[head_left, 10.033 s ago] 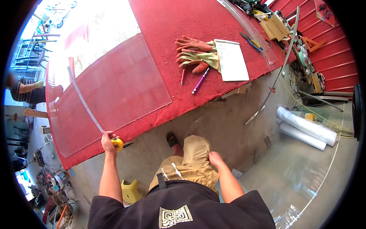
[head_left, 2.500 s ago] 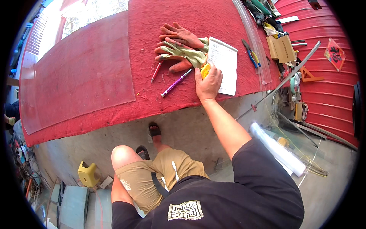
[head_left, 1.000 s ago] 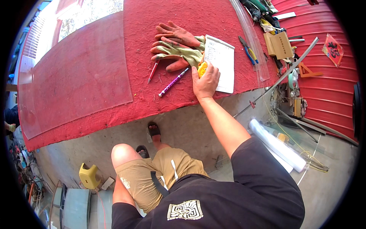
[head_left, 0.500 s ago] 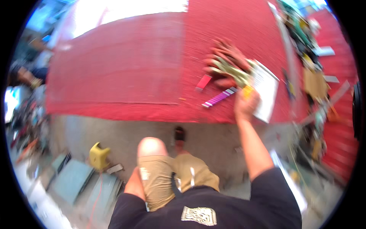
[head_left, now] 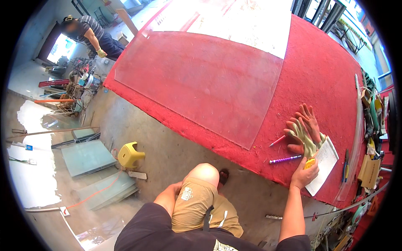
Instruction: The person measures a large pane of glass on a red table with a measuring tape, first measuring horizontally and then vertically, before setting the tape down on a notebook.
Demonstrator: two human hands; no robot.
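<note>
My right hand (head_left: 305,175) is closed on a small yellow tape measure (head_left: 310,163) at the table's near edge, by the notepad. Only my left forearm (head_left: 168,195) shows, beside my thigh; the fingers of that hand are hidden. Just beyond my right hand lies a pair of work gloves (head_left: 307,129), pale with reddish-orange palms. An open white notepad (head_left: 325,167) touches them on the right. To the left lie a purple pen-like stick (head_left: 285,160) and a red-and-white pen (head_left: 277,141).
A large clear glass sheet (head_left: 201,83) covers much of the red cloth-topped table (head_left: 322,67). Pliers (head_left: 346,165) lie at its right. Left on the floor are a yellow stool (head_left: 131,154) and stacked glass panes (head_left: 88,157). Another person (head_left: 94,35) bends at the far left.
My view has swung left, so the table now slants and more of the left floor and the other person show. My right hand keeps hold of the tape measure beside the gloves.
</note>
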